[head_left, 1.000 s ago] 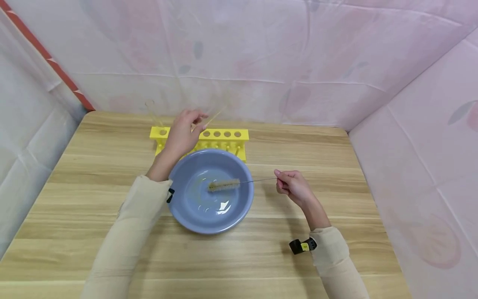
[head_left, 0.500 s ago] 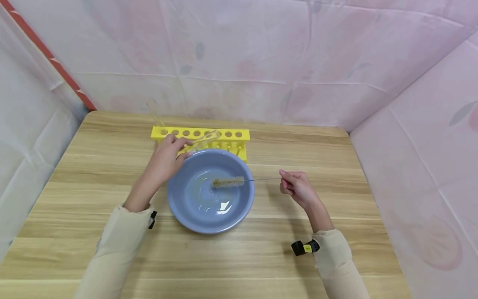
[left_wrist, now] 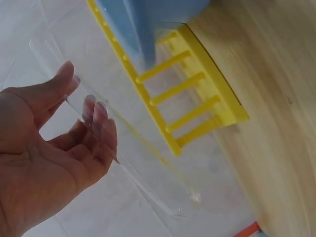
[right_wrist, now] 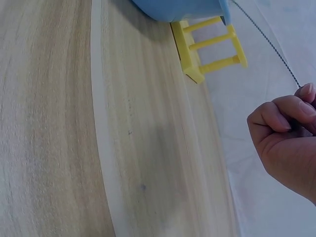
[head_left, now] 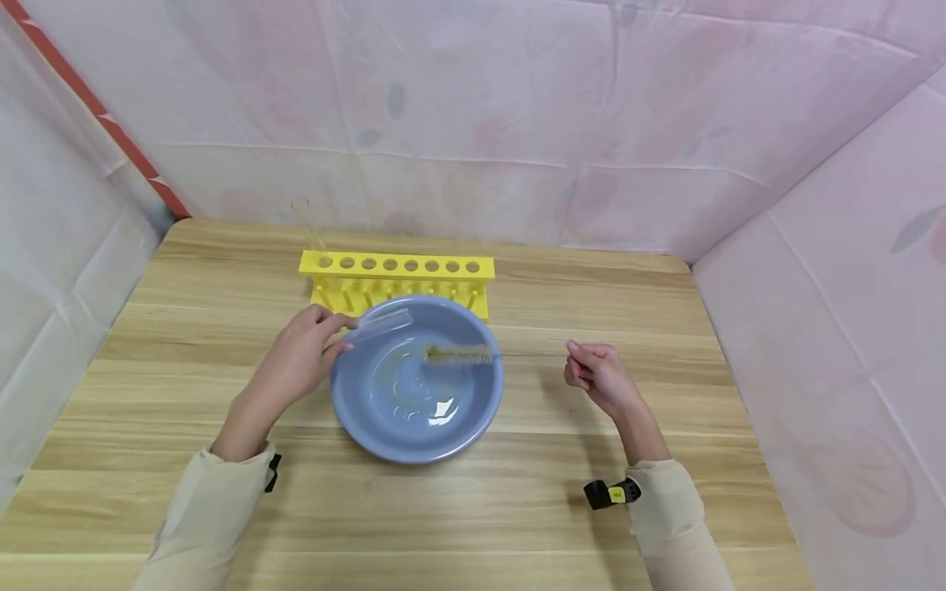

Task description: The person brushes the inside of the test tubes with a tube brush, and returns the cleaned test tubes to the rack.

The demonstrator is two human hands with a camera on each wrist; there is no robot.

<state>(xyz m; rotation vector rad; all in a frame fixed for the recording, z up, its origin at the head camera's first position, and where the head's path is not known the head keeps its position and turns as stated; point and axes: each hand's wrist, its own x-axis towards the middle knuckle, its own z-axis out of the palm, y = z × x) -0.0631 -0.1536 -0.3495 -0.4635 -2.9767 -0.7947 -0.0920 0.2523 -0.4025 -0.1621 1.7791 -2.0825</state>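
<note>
My left hand pinches a clear glass test tube, tilted over the left rear rim of a blue basin. In the left wrist view the tube runs between thumb and fingertips. To the right of the basin, my right hand grips the thin twisted-wire handle of a test tube brush. The bristle head hangs over the basin, apart from the tube. Fingers curl round the wire in the right wrist view. Some water seems to lie in the basin.
Behind the basin stands a yellow test tube rack with a row of holes and pegs. Another glass test tube leans in its leftmost hole. A patterned cloth hangs behind the wooden table.
My left hand has come back from above the rack toward the basin's left side, lowering the test tube over the rim. My right hand has shifted slightly right with the brush.
</note>
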